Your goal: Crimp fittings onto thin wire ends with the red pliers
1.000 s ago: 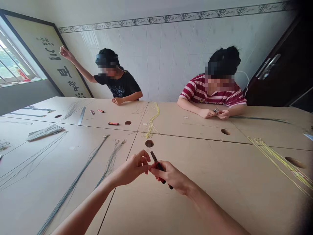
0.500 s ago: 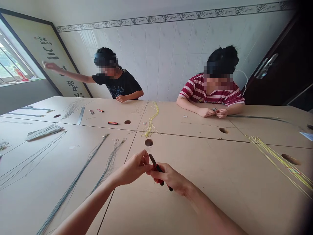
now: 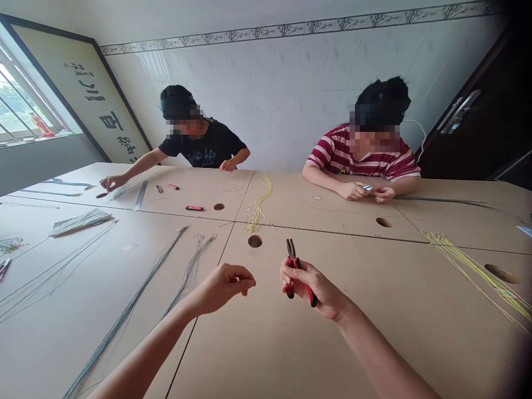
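My right hand (image 3: pixel 313 285) is wrapped round a pair of pliers (image 3: pixel 292 259) with red and black handles. The jaws point up and away from me, slightly parted. To its left, my left hand (image 3: pixel 228 286) hovers over the table with thumb and fingers pinched together; whatever lies between the fingertips is too small to make out. The two hands are apart. Beyond them lies a bundle of yellow cords (image 3: pixel 260 205). A thin grey cord bundle (image 3: pixel 191 271) and a thicker grey one (image 3: pixel 137 299) lie by my left forearm.
Two people sit across the table (image 3: pixel 353 349), one in a black shirt (image 3: pixel 208 144), one in a striped shirt (image 3: pixel 361 152). More yellow cords (image 3: pixel 469 260) lie at the right. A steel ruler (image 3: pixel 141 195), a red-black knife-like item (image 3: pixel 194 208) and a round hole (image 3: pixel 255 241) are ahead.
My right hand has moved right with the pliers, away from my left hand, and the jaws now point upward. The person in black has lowered an outstretched arm to the table.
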Demonstrator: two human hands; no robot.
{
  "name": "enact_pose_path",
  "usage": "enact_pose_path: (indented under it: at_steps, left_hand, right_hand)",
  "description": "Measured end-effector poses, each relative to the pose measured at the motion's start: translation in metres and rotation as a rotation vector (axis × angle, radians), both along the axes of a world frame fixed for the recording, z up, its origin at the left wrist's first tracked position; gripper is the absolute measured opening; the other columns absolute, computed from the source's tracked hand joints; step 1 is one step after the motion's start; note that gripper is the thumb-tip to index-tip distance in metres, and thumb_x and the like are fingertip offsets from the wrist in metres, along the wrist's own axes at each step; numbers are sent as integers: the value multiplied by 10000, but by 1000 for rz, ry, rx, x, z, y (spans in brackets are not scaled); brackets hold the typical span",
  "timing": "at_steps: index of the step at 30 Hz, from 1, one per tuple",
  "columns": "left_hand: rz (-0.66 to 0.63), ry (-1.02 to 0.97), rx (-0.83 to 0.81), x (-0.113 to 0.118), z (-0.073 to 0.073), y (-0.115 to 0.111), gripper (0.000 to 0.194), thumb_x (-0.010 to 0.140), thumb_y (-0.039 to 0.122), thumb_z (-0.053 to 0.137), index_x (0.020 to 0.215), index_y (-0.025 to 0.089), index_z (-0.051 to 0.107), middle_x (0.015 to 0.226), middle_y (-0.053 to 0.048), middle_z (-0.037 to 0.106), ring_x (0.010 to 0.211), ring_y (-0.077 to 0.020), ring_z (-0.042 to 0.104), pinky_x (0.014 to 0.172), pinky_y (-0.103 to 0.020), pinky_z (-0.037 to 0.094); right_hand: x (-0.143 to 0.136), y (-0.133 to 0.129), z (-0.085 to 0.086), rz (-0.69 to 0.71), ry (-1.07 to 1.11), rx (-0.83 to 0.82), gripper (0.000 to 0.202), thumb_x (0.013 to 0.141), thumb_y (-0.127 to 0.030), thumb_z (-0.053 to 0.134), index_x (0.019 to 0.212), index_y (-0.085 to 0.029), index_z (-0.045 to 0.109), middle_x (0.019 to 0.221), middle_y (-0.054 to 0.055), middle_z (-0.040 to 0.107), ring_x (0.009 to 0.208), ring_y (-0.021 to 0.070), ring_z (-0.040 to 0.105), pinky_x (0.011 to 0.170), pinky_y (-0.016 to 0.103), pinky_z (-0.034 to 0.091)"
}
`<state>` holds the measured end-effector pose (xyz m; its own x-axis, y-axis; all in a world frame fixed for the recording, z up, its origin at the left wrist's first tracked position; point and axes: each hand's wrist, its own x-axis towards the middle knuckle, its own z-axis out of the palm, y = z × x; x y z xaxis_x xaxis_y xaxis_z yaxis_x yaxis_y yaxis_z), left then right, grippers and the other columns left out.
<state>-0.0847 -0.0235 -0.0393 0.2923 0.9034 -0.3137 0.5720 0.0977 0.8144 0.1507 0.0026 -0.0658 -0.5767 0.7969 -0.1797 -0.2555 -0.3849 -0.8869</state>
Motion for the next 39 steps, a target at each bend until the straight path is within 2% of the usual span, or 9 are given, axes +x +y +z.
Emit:
enact_pose_path:
  at_steps: [6, 11, 18, 24, 27, 31, 35, 37, 39]
  left_hand:
    - [93, -17, -48, -27, -23, -5, 329, 829, 484, 589, 814, 167, 675, 685, 8, 579, 540, -91, 283, 484, -246, 204]
    - [155, -13, -108, -51, -35, -15, 364, 808, 523, 610, 813, 163, 664, 681, 11, 561, 554, -94, 284, 503, -245, 209]
    - [197, -28, -168, -69, -23, -30, 405, 795, 561, 608, 813, 158, 629, 667, 32, 518, 522, -75, 219, 523, -254, 159]
    - [233, 1, -177, -81, -20, -41, 469, 752, 631, 610, 787, 163, 606, 666, 29, 496, 523, -79, 213, 527, -259, 142]
    - [241, 10, -183, -83, -18, -44, 458, 758, 618, 610, 783, 161, 600, 666, 30, 484, 530, -79, 217, 528, -257, 148]
    - [208, 17, -190, -78, -14, -45, 418, 781, 580, 598, 787, 162, 604, 667, 24, 499, 536, -82, 226, 526, -256, 162]
    - [139, 20, -196, -71, -20, -46, 375, 807, 529, 586, 792, 157, 631, 650, 16, 534, 526, -83, 238, 508, -247, 182]
    - [57, 54, -220, -67, -25, -49, 351, 817, 498, 581, 790, 157, 660, 647, 5, 578, 516, -86, 291, 500, -238, 218]
    - [-65, 126, -292, -62, -26, -55, 317, 810, 466, 592, 795, 167, 694, 677, -20, 638, 542, -109, 427, 519, -232, 310]
  right_hand:
    - [25, 17, 11, -101, 151, 9, 223, 826, -328, 699, 737, -201, 539, 687, -27, 430, 674, 125, 413, 696, 302, 393]
    - [53, 27, 34, -197, 225, 30, 229, 827, -284, 692, 677, -191, 547, 689, -25, 379, 660, 122, 362, 679, 298, 421]
    - [90, 33, 63, -360, 221, 113, 285, 800, -257, 690, 632, -208, 466, 700, -32, 316, 655, 131, 345, 687, 328, 435]
    - [114, 34, 78, -491, 143, 226, 294, 787, -297, 692, 650, -230, 441, 699, -36, 291, 632, 135, 340, 660, 347, 419]
    - [124, 33, 83, -550, 184, 241, 260, 775, -278, 709, 673, -234, 474, 692, -40, 307, 624, 130, 331, 654, 352, 409]
    - [134, 31, 86, -627, 271, 255, 192, 830, -239, 656, 690, -241, 525, 685, -28, 350, 634, 128, 363, 684, 378, 393]
    - [146, 29, 86, -711, 337, 312, 220, 901, -246, 573, 683, -254, 542, 677, -8, 373, 633, 138, 379, 725, 399, 377]
    - [149, 28, 86, -756, 335, 345, 205, 893, -255, 579, 690, -264, 553, 668, -4, 385, 622, 147, 378, 732, 411, 371]
    - [146, 28, 86, -798, 300, 344, 201, 864, -254, 612, 676, -263, 545, 666, -8, 391, 617, 149, 377, 726, 412, 376]
